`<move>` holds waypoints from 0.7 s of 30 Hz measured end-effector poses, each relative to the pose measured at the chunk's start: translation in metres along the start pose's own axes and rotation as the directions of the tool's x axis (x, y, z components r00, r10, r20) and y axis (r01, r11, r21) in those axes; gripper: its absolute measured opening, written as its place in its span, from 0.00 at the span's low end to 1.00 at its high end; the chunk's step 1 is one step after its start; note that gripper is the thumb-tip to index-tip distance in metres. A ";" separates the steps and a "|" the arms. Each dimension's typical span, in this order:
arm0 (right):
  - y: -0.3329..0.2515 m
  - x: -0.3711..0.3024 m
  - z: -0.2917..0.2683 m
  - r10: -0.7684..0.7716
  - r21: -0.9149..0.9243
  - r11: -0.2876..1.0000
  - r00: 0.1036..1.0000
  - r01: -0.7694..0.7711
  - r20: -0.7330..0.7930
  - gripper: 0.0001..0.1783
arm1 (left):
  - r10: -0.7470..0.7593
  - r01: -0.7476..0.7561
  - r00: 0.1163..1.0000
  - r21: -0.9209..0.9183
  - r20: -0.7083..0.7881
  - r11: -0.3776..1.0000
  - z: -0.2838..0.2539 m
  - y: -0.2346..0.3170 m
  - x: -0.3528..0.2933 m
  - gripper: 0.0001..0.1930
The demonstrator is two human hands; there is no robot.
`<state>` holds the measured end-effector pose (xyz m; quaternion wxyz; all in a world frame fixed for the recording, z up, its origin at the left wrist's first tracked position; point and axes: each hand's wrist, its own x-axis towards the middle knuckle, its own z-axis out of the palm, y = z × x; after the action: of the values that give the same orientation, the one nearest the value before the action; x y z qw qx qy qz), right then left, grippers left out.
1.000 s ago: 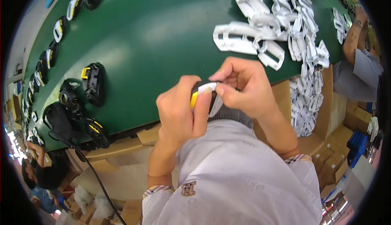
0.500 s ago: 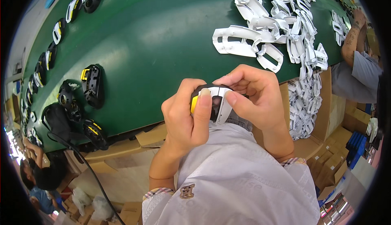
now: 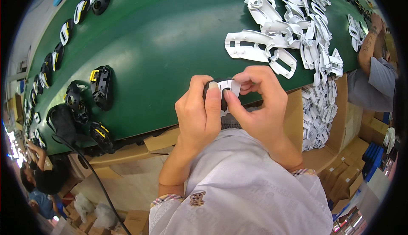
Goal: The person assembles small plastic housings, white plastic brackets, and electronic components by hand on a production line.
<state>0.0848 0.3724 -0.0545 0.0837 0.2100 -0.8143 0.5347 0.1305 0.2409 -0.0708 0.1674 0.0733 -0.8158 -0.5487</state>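
Close to my body, at the table's near edge, both hands hold a small black plastic housing with a white cover [image 3: 235,85]. My left hand [image 3: 196,113] is closed around its left side, the thumb lying along the top. My right hand [image 3: 264,101] pinches the right end, its thumb tip pressed on the cover by a dark recess. My fingers hide much of the housing. Further left on the table lie a black housing with a yellow part [image 3: 101,86] and other black housings [image 3: 75,96], apart from my hands.
On the green table [image 3: 170,35], loose white covers [image 3: 248,43] lie heaped at the right. A carton of white parts [image 3: 318,116] stands below the edge. Assembled housings [image 3: 66,31] line the left. A black cable [image 3: 97,179] hangs at the left. Other people's arms [image 3: 369,43] show at both sides.
The housing has been tilted in my hands, and its yellow part no longer shows. My right thumb has shifted left over the cover. The whole view has moved slightly.
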 end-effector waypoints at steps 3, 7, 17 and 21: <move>0.003 0.007 -0.003 -0.004 0.008 1.000 1.000 0.004 0.017 0.15 | 0.024 -0.024 1.000 0.030 0.013 0.999 -0.003 0.000 0.003 0.10; 0.002 0.012 0.002 -0.072 -0.038 0.997 0.997 0.073 0.034 0.15 | 0.185 -0.170 0.981 0.196 -0.062 0.966 0.002 -0.001 0.004 0.09; 0.002 0.016 0.001 0.025 0.006 1.000 0.984 -0.026 0.174 0.15 | 0.157 -0.129 0.982 0.234 -0.105 0.964 0.004 -0.004 0.003 0.07; 0.013 0.024 0.004 -0.039 0.085 0.996 0.992 0.029 0.120 0.15 | -0.080 0.078 0.996 -0.064 -0.037 0.995 -0.002 -0.003 0.012 0.12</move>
<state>0.0575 0.3676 -0.0585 0.0343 0.2594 -0.7913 0.5526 0.1195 0.2346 -0.0708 0.1641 0.1111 -0.7912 -0.5786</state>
